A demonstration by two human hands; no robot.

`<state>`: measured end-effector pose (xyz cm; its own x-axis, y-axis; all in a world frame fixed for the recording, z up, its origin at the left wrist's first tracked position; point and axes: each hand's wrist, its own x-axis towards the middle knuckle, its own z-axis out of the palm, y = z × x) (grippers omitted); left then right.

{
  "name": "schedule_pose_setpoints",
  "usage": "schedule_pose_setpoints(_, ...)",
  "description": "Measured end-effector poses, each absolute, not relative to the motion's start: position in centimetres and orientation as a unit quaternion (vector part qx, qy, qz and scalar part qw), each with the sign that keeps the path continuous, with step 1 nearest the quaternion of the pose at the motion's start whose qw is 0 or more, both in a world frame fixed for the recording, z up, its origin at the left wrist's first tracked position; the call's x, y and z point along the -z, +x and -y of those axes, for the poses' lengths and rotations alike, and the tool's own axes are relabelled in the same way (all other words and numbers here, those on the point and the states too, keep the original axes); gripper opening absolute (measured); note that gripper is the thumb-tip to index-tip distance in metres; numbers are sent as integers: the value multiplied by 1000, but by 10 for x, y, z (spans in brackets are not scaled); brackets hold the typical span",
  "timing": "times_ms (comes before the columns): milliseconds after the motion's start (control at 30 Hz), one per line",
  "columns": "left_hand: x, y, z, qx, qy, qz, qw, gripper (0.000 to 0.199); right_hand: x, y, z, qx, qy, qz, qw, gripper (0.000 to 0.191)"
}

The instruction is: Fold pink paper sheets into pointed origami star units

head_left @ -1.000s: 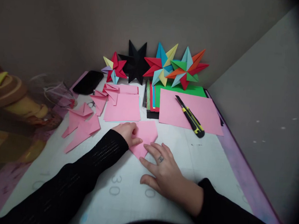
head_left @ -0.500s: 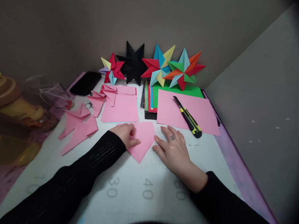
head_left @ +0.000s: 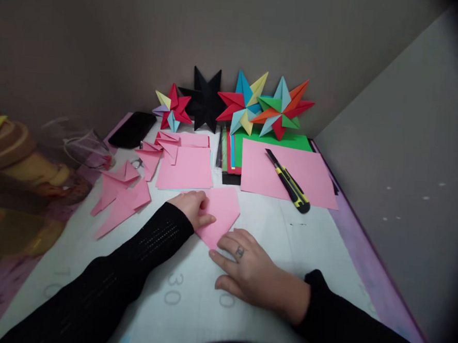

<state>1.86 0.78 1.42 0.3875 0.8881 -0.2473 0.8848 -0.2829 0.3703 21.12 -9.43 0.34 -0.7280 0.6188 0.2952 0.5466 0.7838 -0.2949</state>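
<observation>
A folded pink sheet of paper lies on the table, its corner pointing toward me. My left hand presses on its left part, fingers curled and thumb stretched across the surface; the paper under the hand is hidden. With fingers spread, my right hand rests palm down, its fingertips at the paper's near corner. Several folded pink pieces lie to the left of my left hand. Just beyond the paper is a stack of pink squares.
A utility knife lies on a large pink sheet at the right. Behind stand several paper stars against the wall, near coloured sheets. A black phone and a clear glass are at the left.
My right hand has moved toward me and left, from the paper's right corner to its near corner. My left hand stays on the paper.
</observation>
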Motion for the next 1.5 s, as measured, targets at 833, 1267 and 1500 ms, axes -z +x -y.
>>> schedule_pose_setpoints(833,-8,-14,101,137,893,-416,104,98,-6,209,96,-114,-348,915,169,25)
schedule_pose_setpoints(1267,-24,-35,76,-7,856,-515,-40,48,-2,210,94,-128,-349,905,206,22)
schedule_pose_setpoints(1500,9,-3,84,-161,928,-335,-30,42,3,213,95,-145,-344,907,195,30)
